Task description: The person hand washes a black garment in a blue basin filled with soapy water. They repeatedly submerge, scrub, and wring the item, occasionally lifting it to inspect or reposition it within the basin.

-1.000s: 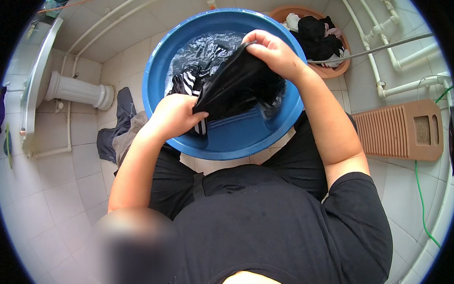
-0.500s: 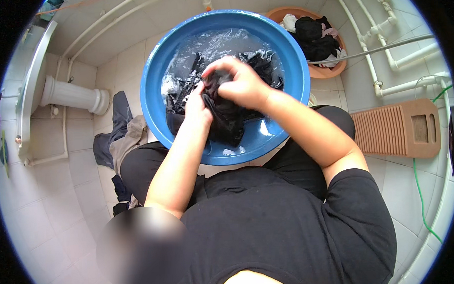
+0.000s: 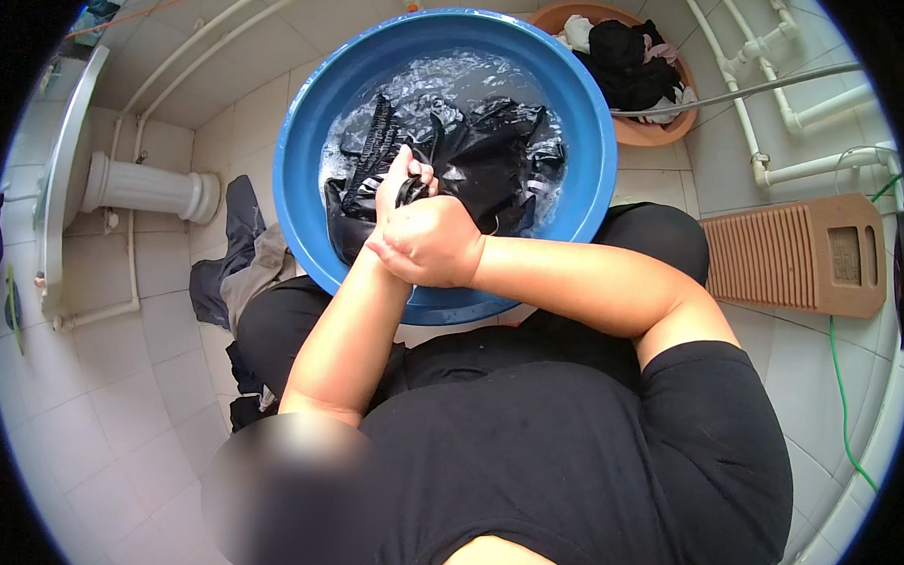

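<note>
Both forearms converge forward, the right hand [image 3: 433, 245] clenched in a fist overlapping the left hand [image 3: 401, 180], whose fingers are likewise curled shut.

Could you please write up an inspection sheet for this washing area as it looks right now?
Surface: pale tiled floor.
Job's things: blue basin of soapy water with a black garment in it.
Clutter: brown tub of clothes; ridged washboard; clothes heap on the floor.
Grippers: left hand and right hand, close together, grip the garment.
Cables: green cord on the floor.
Surroundings: white pipes; sink pedestal.
</note>
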